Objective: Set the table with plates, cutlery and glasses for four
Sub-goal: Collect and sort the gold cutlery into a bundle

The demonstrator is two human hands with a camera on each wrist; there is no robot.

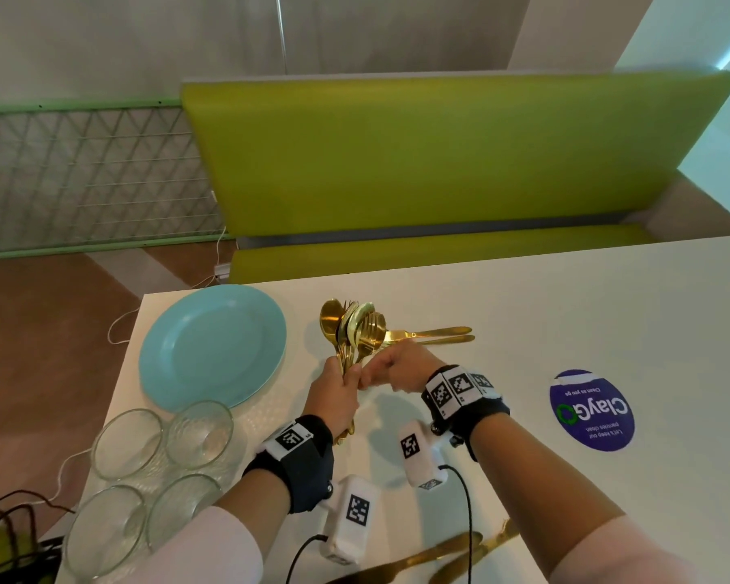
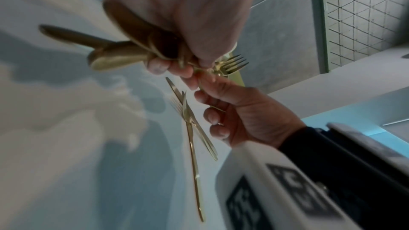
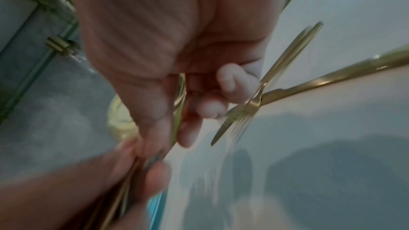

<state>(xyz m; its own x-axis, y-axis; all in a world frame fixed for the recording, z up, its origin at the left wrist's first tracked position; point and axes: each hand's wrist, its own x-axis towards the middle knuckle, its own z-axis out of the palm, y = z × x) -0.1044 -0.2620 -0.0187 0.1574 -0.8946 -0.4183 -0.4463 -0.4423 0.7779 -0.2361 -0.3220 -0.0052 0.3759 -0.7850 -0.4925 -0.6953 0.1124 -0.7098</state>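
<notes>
left hand (image 1: 339, 392): fist curled, gripping | right hand (image 1: 390, 370): thumb and fingers pinching, touching left

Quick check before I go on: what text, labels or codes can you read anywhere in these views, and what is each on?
"ClayGo": large, upside down on the round blue sticker stuck to the white table.
"Clean as you go": small line on the sticker.
"Let's keep our pantries clean": small, partly blurred, same sticker.
Wrist bands and white camera units: black-and-white square codes only, no words.
</notes>
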